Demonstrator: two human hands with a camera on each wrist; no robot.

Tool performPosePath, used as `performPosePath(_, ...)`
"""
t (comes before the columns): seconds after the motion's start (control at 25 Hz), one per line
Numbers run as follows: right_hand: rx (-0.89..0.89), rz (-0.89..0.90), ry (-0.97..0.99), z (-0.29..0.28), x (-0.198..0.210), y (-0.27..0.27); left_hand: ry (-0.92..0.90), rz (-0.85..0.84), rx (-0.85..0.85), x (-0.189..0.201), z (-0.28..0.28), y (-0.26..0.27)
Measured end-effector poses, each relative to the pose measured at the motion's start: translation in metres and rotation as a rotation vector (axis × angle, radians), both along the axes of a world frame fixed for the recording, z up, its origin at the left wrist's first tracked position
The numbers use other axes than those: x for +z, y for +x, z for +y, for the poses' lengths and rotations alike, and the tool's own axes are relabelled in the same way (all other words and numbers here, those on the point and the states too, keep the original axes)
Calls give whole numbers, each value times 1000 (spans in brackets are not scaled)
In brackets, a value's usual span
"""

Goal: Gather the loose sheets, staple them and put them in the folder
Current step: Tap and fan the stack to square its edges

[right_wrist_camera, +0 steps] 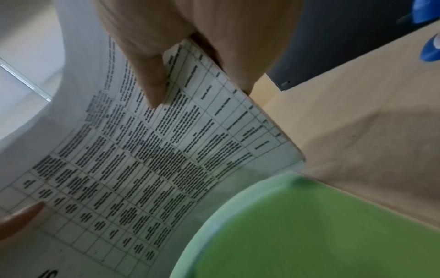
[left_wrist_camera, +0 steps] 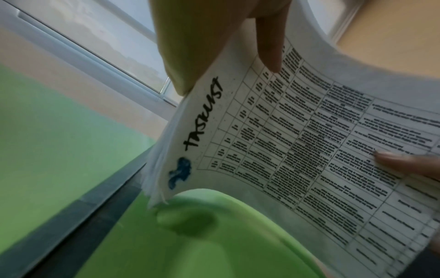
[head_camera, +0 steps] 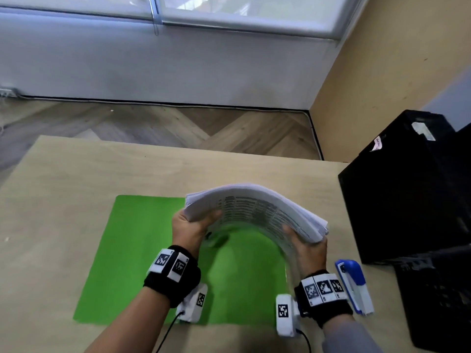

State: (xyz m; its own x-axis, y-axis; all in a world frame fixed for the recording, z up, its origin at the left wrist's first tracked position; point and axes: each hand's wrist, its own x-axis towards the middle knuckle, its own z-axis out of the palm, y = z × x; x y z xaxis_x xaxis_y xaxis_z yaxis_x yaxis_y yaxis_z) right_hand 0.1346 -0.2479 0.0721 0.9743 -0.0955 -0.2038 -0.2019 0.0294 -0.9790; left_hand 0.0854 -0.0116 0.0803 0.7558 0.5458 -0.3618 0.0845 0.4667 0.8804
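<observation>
White printed sheets [head_camera: 254, 212] arched above the green folder [head_camera: 142, 250].
We grip the stack's ends with left hand [head_camera: 190, 229] and right hand [head_camera: 307, 248]; blue stapler [head_camera: 354, 286] lies on the desk [head_camera: 63, 187].

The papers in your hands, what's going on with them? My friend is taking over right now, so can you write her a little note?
Left hand: grips the left end of the stack of sheets.
Right hand: grips the right end.
The stack is held in the air above the green folder, bowed upward in an arch, printed table facing down.
The blue stapler lies on the table, right of the right wrist, untouched.
Done: sheets gathered.
Left: square the edges if needed, staple them, put them in the folder.
</observation>
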Motion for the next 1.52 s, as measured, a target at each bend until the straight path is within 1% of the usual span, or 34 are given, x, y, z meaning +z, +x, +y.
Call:
performPosePath(0.08,51,48,12,-3,-8,-3,19,24,-21,-3,2,1)
performPosePath(0.16,65,88,-7,-4,-11,-3,56,62,-55,-4,4,4)
performPosePath(0.36,127,99,-106,-1,-7,11,106,144,-65,-16,6,16)
performPosePath(0.48,193,51,-181,-3,1,23,110,153,-93,-8,10,16)
performPosePath(0.52,221,35,-171,-6,6,28,105,146,-120,-6,13,15)
performPosePath(0.64,272,78,-142,-13,16,42,49,192,-234,-6,28,14)
performPosePath(0.76,243,141,-138,-17,15,47,52,295,-498,-12,39,5)
performPosePath(0.8,218,159,-121,-17,13,45,52,296,-557,-14,39,-1)
performPosePath(0.84,207,168,-92,-18,12,41,37,277,-577,-15,37,-6)
performPosePath(0.92,199,174,-49,-20,8,33,33,222,-519,-15,35,-16)
performPosePath(1.04,185,139,6,-20,16,19,177,134,-423,-13,36,-16)
performPosePath(1.12,148,65,-43,-19,22,12,250,138,-310,-10,34,-8)
performPosePath(1.16,120,22,-58,-19,23,9,247,142,-267,-10,33,-5)
performPosePath(1.2,82,13,-52,-18,23,5,203,119,-228,-11,29,-3)
performPosePath(1.24,47,23,-34,-18,21,1,176,87,-226,-14,24,-4)
performPosePath(1.28,10,47,-6,-15,15,-2,203,78,-225,-21,18,-5)
performPosePath(1.32,-2,75,35,-13,8,-5,262,93,-241,-28,11,-9)
performPosePath(1.36,-5,117,47,-10,-1,-11,279,137,-253,-35,3,-16)
performPosePath(1.44,-5,152,26,-5,-10,-14,230,179,-273,-40,-14,-21)
performPosePath(1.52,-7,133,-43,-2,-8,-11,231,212,-250,-40,-19,-19)
